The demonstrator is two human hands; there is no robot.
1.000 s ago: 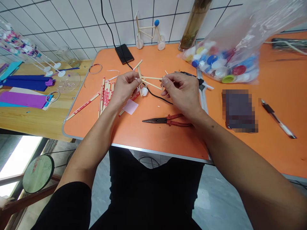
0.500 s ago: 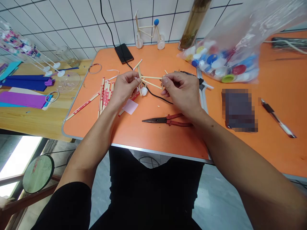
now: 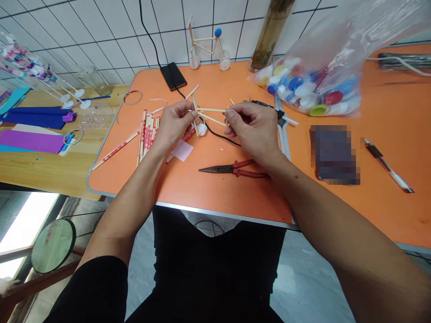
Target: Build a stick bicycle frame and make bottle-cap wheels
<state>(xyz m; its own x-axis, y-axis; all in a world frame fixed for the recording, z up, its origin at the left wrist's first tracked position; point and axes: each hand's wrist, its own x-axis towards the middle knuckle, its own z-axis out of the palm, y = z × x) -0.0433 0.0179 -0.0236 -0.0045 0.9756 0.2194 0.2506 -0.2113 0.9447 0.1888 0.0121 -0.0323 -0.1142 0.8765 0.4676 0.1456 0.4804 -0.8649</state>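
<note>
Both my hands hold a small frame of thin wooden sticks (image 3: 211, 110) just above the orange table (image 3: 202, 179). My left hand (image 3: 175, 122) pinches the frame's left end, where a white bottle cap (image 3: 202, 129) hangs below. My right hand (image 3: 254, 125) pinches the frame's right end, fingers curled. A black cable (image 3: 224, 138) runs under the frame between the hands. Red-handled long-nose pliers (image 3: 232, 169) lie on the table in front of my right wrist.
Wrapped chopsticks (image 3: 146, 134) lie left of my left hand, beside a pink paper square (image 3: 182, 150). A finished stick bicycle (image 3: 207, 47) and a black phone (image 3: 173, 75) stand at the back. A clear bag of bottle caps (image 3: 310, 89), a pen (image 3: 387, 166) and a dark blurred object (image 3: 335, 154) are to the right.
Almost nothing has moved; both hands keep their pinch on the stick frame, with only slight finger shifts and a small drift of the view.
</note>
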